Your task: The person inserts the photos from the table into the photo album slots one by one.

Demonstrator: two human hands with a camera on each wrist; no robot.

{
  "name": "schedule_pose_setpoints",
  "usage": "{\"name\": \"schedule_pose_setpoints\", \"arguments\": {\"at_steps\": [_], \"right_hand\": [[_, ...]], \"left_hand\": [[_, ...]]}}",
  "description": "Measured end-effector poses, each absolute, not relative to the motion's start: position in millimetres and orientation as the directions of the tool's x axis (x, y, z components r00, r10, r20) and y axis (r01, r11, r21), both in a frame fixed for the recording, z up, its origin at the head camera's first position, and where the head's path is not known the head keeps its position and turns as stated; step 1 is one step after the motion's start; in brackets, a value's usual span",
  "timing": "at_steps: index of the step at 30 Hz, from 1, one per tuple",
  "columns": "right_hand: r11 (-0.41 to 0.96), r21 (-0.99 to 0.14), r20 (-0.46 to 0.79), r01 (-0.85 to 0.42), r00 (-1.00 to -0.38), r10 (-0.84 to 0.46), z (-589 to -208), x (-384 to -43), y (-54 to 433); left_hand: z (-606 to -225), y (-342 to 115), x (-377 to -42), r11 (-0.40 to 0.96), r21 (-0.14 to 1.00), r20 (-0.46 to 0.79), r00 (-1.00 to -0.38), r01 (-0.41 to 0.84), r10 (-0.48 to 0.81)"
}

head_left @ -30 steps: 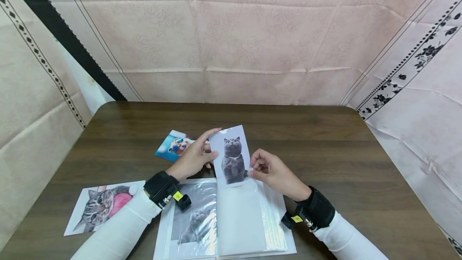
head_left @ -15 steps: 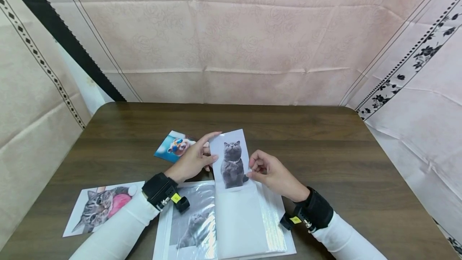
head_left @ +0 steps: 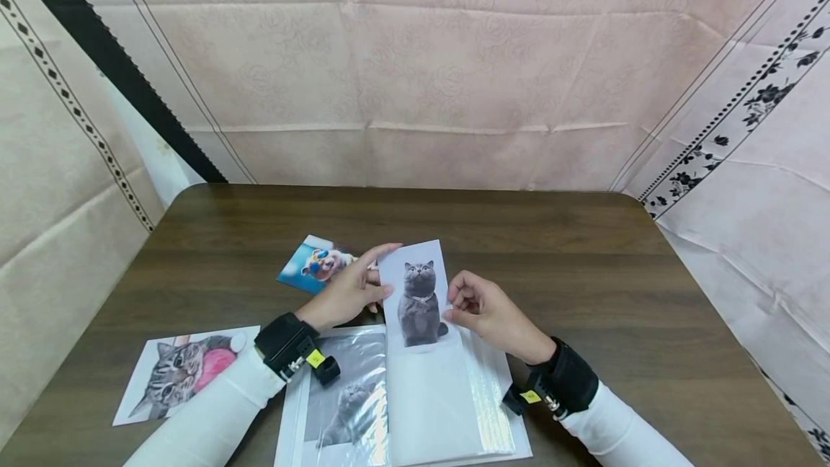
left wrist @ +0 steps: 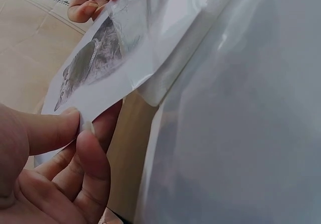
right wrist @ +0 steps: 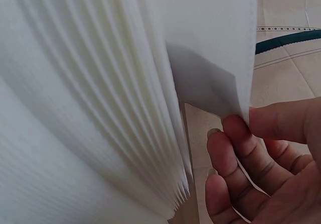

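Observation:
A photo of a sitting grey cat (head_left: pixel 419 305) stands partly in the top of a clear pocket on the right page of an open photo album (head_left: pixel 431 409). My left hand (head_left: pixel 346 294) pinches the photo's left edge between thumb and fingers; the left wrist view shows the photo (left wrist: pixel 93 66) bending slightly, its lower part under the plastic. At the pocket's top right, my right hand (head_left: pixel 496 312) pinches the page edge between thumb and forefinger. In the right wrist view, the right hand (right wrist: pixel 266 158) holds a corner of the white page (right wrist: pixel 210 23), beside several fanned pages.
Another grey cat picture (head_left: pixel 350 395) sits in the left page's pocket. Left of the album lies a tabby cat photo (head_left: pixel 184 373), partly under the left sleeve. A blue photo (head_left: pixel 314 265) of an animal in glasses lies behind the left hand on the wooden table (head_left: pixel 583 251).
The grey cat photo and my left hand have moved slightly down toward the album pocket. My right hand keeps its grip at nearly the same spot.

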State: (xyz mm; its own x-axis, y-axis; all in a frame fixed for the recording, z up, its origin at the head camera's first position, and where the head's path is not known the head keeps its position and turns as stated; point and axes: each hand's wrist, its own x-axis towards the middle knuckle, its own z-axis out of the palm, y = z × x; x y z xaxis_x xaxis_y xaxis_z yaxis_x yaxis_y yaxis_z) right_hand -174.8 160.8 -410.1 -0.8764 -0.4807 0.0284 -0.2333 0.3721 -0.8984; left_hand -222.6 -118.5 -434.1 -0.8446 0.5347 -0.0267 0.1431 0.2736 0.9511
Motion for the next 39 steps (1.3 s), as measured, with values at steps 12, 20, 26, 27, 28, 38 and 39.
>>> {"name": "schedule_pose_setpoints", "arguments": {"at_steps": [12,20,26,27,28,38,39], "right_hand": [[0.387,-0.897,0.011,-0.216,-0.884,-0.468,-407.7,-173.2,159.5],[0.392,-0.898,-0.002,-0.201,-0.888,-0.46,-406.3,-172.5,158.5],[0.378,-0.903,0.005,-0.205,-0.885,-0.466,-407.2,-172.5,158.7],[0.376,-0.904,0.004,-0.202,-0.885,-0.466,-407.2,-172.4,158.8],[0.375,-0.905,0.002,-0.2,-0.885,-0.466,-407.2,-172.4,158.8],[0.38,-0.902,0.007,-0.207,-0.885,-0.465,-408.2,-172.9,161.1],[0.38,-0.902,0.004,-0.203,-0.886,-0.464,-407.9,-173.0,160.8]], "left_hand": [[-438.2,-118.1,-220.2,0.319,0.929,-0.028,-0.826,0.186,0.563],[-440.7,-116.6,-219.7,0.374,0.901,-0.025,-0.834,0.219,0.551],[-439.0,-117.5,-217.4,0.373,0.896,-0.017,-0.822,0.24,0.57],[-438.6,-118.1,-216.9,0.364,0.9,-0.015,-0.817,0.241,0.577],[-438.1,-118.6,-216.5,0.357,0.903,-0.015,-0.813,0.239,0.583],[-437.3,-118.7,-215.7,0.376,0.893,-0.031,-0.801,0.246,0.598],[-437.3,-118.7,-215.8,0.374,0.895,-0.032,-0.799,0.245,0.6]]}}
